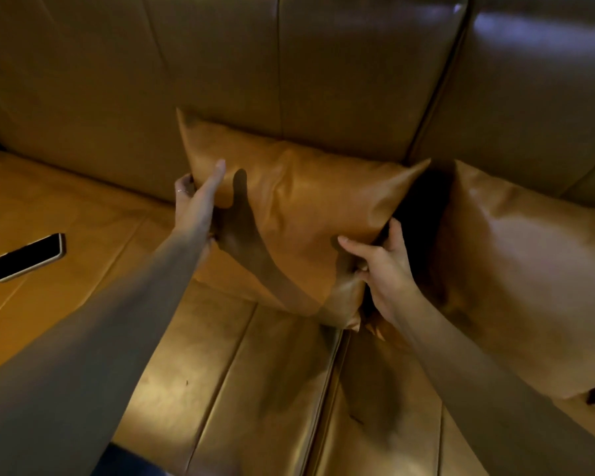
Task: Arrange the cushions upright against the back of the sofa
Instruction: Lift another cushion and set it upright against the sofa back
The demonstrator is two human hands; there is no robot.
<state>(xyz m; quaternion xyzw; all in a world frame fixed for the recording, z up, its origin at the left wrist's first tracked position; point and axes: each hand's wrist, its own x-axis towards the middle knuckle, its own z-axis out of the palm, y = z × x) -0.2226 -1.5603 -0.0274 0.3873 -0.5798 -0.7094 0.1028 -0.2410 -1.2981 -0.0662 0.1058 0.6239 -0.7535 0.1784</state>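
The tan leather cushion (pixel 303 214) stands tilted against the sofa back (pixel 220 70), so both hands steady it. The left hand (pixel 196 204) clasps its left edge, fingers wrapped behind; the right hand (pixel 382 266) pinches its lower right corner. A second cushion (pixel 516 269) leans just right, probably not touching. Left of the cushion the seat lies open, a smartphone (pixel 30 257) well apart.

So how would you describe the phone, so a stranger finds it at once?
Start at the tan leather sofa and look at its seat, left of the cushion held in both hands. The phone lies flat there alone, the only small, black, glossy thing.
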